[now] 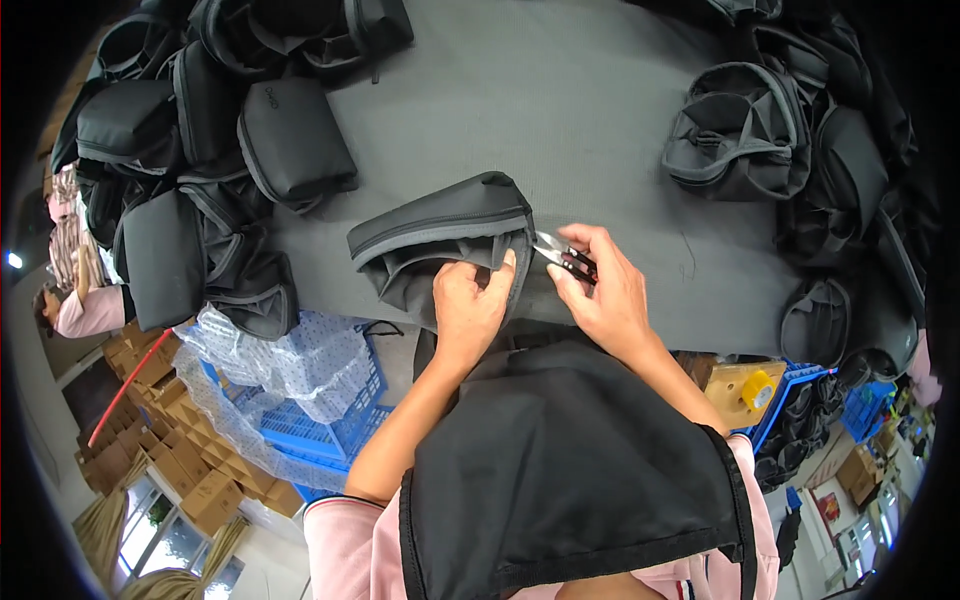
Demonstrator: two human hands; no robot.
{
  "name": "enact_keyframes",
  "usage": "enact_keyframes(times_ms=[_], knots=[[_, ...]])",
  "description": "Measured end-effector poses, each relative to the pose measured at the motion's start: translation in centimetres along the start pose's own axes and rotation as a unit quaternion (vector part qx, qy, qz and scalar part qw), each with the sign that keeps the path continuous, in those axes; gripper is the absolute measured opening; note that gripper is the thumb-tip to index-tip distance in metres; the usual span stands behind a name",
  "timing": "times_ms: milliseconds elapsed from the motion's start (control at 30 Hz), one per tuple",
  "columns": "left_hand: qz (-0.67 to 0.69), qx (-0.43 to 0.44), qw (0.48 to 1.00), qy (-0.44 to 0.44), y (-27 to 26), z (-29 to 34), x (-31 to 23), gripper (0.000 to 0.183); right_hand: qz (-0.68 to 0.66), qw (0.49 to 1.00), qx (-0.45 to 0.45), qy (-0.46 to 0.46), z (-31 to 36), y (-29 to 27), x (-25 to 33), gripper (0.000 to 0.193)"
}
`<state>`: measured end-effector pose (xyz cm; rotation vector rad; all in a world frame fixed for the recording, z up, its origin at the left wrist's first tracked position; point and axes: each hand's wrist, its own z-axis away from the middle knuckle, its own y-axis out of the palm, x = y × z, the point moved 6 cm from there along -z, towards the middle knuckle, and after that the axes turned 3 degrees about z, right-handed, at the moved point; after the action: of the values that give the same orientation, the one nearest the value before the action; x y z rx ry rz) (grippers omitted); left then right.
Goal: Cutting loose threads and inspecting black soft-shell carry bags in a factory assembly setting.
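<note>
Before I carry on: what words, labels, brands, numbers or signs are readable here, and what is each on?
Black pouch at upper left: a small mark near its top edge; wording not copied out.
Cardboard box at lower left: faint marks, too small to read.
Open black pouch in the left hand: no lettering I can make out.
Snips in the right hand: none I can make out.

- Pouch (440,218) on the table (520,110), near its front edge, between the left pile (205,145) and right pile (840,170).
- Bubble wrap (295,360) in a crate (325,425), left of the apron (580,460).
- Tape roll (752,391) right of it, apparently on a board (725,392).
</note>
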<state>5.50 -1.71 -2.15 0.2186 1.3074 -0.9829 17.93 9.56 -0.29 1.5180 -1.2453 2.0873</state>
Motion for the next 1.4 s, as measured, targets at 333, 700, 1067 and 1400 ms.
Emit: enact_keyframes(times_ms=[333,700,1067,1400], knots=[[-0.019,0.004,1.000,-0.013,0.5,0.0,0.0,0.037,0.253,0.951,0.050,-0.170,0.1,-0.9,2.6,0.024],[0.010,0.023,0.998,-0.057,-0.1,-1.0,0.6,0.044,0.006,0.997,0.075,0.025,0.3,0.0,-0.5,0.022],[0.015,0.070,0.993,-0.095,-0.4,-2.8,0.4,0.053,-0.003,0.994,0.105,-0.041,1.2,-0.1,0.6,0.017],[0.009,0.070,0.990,-0.120,-0.3,-2.9,0.6,0.055,0.127,0.962,0.055,-0.237,1.0,0.3,2.8,0.020]])
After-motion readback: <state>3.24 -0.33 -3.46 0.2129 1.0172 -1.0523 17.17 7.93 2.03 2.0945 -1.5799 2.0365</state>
